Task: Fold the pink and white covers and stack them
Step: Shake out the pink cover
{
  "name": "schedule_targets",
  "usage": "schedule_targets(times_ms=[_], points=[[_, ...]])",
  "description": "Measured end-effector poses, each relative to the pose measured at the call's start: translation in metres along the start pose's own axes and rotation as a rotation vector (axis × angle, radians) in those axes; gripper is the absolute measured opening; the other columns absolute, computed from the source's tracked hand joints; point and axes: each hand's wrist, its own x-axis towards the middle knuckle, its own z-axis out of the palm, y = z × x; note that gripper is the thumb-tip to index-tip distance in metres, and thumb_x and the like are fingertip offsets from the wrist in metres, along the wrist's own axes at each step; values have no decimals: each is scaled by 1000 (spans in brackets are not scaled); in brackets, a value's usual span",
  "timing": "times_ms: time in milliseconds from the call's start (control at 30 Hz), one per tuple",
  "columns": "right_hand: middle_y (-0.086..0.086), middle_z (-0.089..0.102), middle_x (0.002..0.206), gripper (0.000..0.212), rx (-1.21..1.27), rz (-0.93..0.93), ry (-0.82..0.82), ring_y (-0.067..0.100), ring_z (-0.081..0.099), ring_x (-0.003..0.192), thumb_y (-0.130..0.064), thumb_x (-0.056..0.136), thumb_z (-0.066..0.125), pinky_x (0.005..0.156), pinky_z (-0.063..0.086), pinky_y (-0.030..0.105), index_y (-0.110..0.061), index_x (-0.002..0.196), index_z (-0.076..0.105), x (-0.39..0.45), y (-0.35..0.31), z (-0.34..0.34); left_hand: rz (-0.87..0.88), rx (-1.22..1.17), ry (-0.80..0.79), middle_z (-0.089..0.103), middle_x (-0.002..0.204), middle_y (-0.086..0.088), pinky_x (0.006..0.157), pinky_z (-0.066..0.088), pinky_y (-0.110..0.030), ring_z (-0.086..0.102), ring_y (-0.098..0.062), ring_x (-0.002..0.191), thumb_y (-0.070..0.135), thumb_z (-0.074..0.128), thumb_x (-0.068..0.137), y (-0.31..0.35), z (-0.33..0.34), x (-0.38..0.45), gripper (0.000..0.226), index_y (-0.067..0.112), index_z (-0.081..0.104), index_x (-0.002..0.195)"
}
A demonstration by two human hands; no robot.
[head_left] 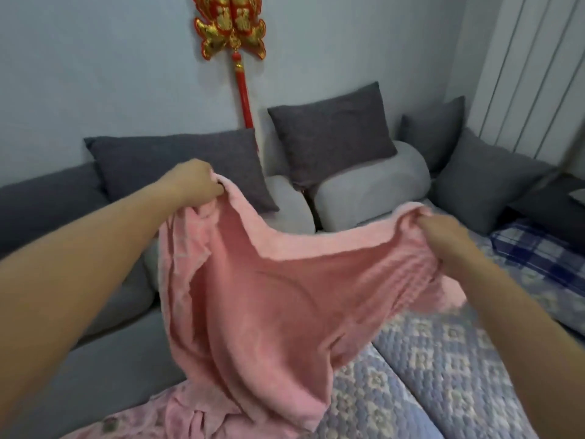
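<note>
**Two hands, one pink cover lifted**

Two hands hold the pink cover (253, 280) up over the bed. Left hand (193, 182) grips one top corner, fingers curled into the plush; right hand (443, 236) clutches the other, set lower and nearer. Top edge sags in a deep curve between them. Lower part drapes down; its bottom lies on the bed beside a paler floral pink cloth (142, 419). No white cover identified in view.

Judgement: the step is spreading before the first fold. Level the hands, draw them apart until the top edge runs taut, then bring corner to corner.

Room: the quilted blue mat (443, 359) lies bare to the right, good laying ground. Grey cushions (332, 134) line the wall behind; the sofa arm (47, 204) closes the left. A plaid cloth (538, 251) sits far right.
</note>
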Motion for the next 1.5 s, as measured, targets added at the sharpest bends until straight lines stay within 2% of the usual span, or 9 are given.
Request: schedule_targets(times_ms=[167,333,433,600,700,1000,1167,1300,1500], points=[[4,72,105,28,-247,-117,-869,18,69,92,-20,84,71,78,57,34,-15,112,67,-65,-17,-17,-19,-125,-5,65,82,-11,60,44,-33,59,-30,69,31,46,94,41,51,12,26,12,62,86],[-4,64,97,40,-1385,194,-895,18,62,88,-41,79,71,92,55,36,-21,111,57,-68,132,-71,49,184,2,64,104,-20,76,51,-44,63,-43,92,16,48,89,41,93,21,22,16,61,107],[0,68,96,40,-1325,497,-887,18,61,81,-42,75,72,83,55,33,-16,103,60,-72,170,-136,380,292,95,63,101,-22,76,50,-48,64,-47,88,14,49,92,97,111,36,19,13,56,109],[18,73,111,52,192,516,-532,32,71,101,1,63,75,76,60,36,-5,115,70,-46,159,-257,204,-109,327,62,109,-33,82,51,-61,60,-57,100,11,52,90,248,95,127,19,7,52,109],[23,71,104,40,449,487,-275,31,73,83,8,70,55,66,61,37,-1,103,74,0,204,-294,104,-407,287,61,124,-25,93,46,-55,57,-47,116,28,41,95,355,136,169,34,8,52,121],[9,68,106,17,-421,1003,-343,21,62,94,-30,98,57,72,48,23,-17,97,68,59,494,-315,73,-58,-599,64,117,-29,88,54,-45,65,-40,109,2,82,70,514,493,102,54,-6,56,116],[15,70,100,23,-680,954,-90,31,66,95,-27,97,55,77,50,31,-9,96,70,141,532,-378,145,-168,-412,58,125,-35,97,48,-52,58,-49,116,3,53,92,607,556,187,30,-11,55,119],[27,69,106,32,-732,856,382,41,67,99,-27,91,59,77,51,37,-2,105,71,241,564,-404,356,-263,-339,24,158,-26,112,39,-53,42,-47,136,34,69,84,688,586,244,83,18,26,153],[32,47,137,62,-619,743,575,48,43,126,-40,96,50,108,34,49,-11,149,35,254,665,-343,714,-74,-260,14,160,-32,118,17,-66,14,-56,146,16,20,85,664,624,71,70,10,36,153]])
